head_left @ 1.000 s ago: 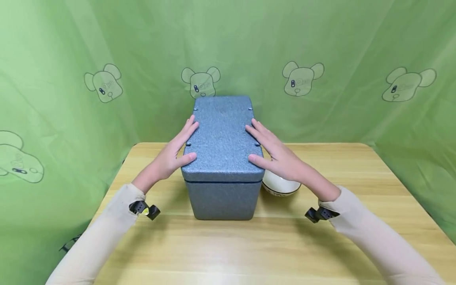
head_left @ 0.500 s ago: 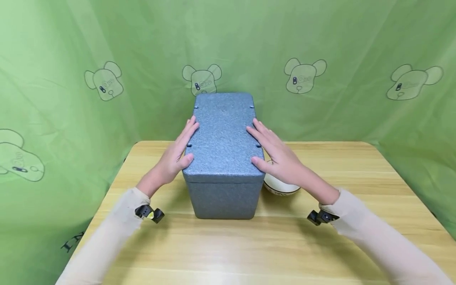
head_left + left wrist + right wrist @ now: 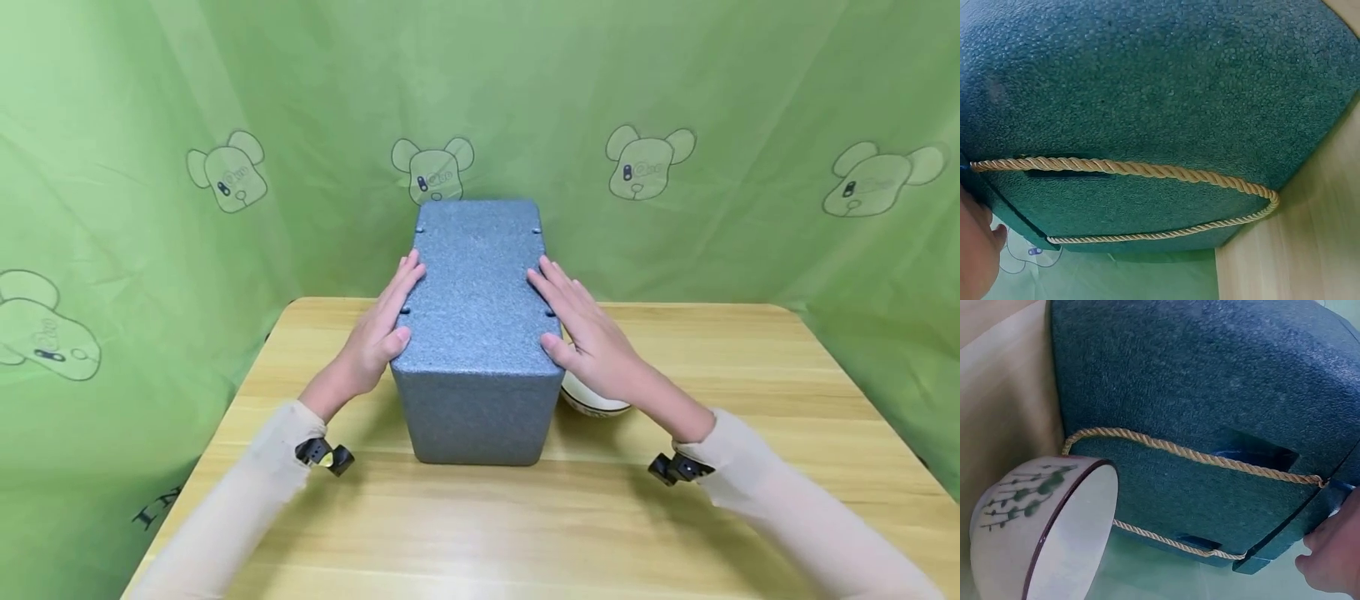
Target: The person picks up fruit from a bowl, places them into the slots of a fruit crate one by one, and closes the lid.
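Note:
A blue-grey foam box (image 3: 476, 421) stands on the table with its lid (image 3: 480, 292) on top, and no front gap shows between the two in the head view. My left hand (image 3: 369, 343) rests on the lid's left edge, fingers extended forward and thumb on the top near corner. On the opposite edge lies my right hand (image 3: 596, 340) in much the same way. Along the box's sides hang loops of twisted rope, one rope (image 3: 1129, 167) in the left wrist view and another rope (image 3: 1179, 450) in the right wrist view. Most of each hand is outside its wrist view.
A white bowl (image 3: 1007, 534) with a green leaf pattern and dark rim stands close to the box's right side, partly under my right hand in the head view. The wooden table (image 3: 465, 542) extends around the box. A green curtain (image 3: 525, 75) hangs behind and at both sides.
The dark gap under the lid's front edge has closed as the lid went down onto the box. Both hands have stayed on the lid's edges. The head view has shifted slightly.

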`<action>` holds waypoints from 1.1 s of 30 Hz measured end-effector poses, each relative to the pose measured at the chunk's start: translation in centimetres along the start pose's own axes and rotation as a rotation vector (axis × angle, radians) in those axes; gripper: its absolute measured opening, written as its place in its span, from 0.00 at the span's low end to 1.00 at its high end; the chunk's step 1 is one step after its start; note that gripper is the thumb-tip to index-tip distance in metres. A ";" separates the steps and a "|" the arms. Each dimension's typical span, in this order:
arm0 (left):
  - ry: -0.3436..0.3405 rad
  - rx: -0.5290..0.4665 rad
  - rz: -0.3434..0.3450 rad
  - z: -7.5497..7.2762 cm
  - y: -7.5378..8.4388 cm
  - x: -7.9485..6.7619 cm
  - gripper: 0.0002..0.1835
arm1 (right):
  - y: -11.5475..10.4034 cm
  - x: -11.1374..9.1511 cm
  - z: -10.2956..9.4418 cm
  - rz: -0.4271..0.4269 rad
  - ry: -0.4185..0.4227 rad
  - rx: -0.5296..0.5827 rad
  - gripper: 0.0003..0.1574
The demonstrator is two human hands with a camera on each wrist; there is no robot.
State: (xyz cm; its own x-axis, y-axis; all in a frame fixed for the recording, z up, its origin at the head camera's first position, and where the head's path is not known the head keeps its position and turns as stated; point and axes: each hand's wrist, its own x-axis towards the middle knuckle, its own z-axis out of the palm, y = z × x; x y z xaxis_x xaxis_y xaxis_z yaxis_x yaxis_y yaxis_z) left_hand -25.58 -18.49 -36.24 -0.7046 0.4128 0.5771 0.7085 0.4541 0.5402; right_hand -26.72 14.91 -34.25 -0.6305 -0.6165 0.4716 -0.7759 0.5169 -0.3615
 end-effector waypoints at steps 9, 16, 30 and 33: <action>-0.062 0.019 -0.038 -2.0 -2.9 3.3 0.46 | 2.4 2.8 -2.0 0.116 -0.130 -0.062 0.53; -0.067 -0.011 -0.065 -1.1 -5.4 5.0 0.47 | 5.7 4.7 -1.8 0.120 -0.161 -0.032 0.49; -0.074 0.043 -0.114 -1.1 -7.5 8.3 0.45 | 8.0 9.1 -2.9 0.138 -0.244 -0.096 0.52; -0.073 0.050 -0.103 -0.7 -8.0 8.3 0.44 | 8.8 9.0 -2.5 0.151 -0.269 -0.085 0.51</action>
State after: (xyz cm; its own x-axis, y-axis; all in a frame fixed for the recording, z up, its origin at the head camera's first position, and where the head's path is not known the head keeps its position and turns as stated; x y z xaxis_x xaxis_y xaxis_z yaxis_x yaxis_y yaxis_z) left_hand -37.07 -19.26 -35.39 -0.7756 0.4180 0.4730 0.6309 0.5349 0.5620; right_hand -39.22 15.39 -31.17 -0.7298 -0.6583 0.1844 -0.6761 0.6552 -0.3370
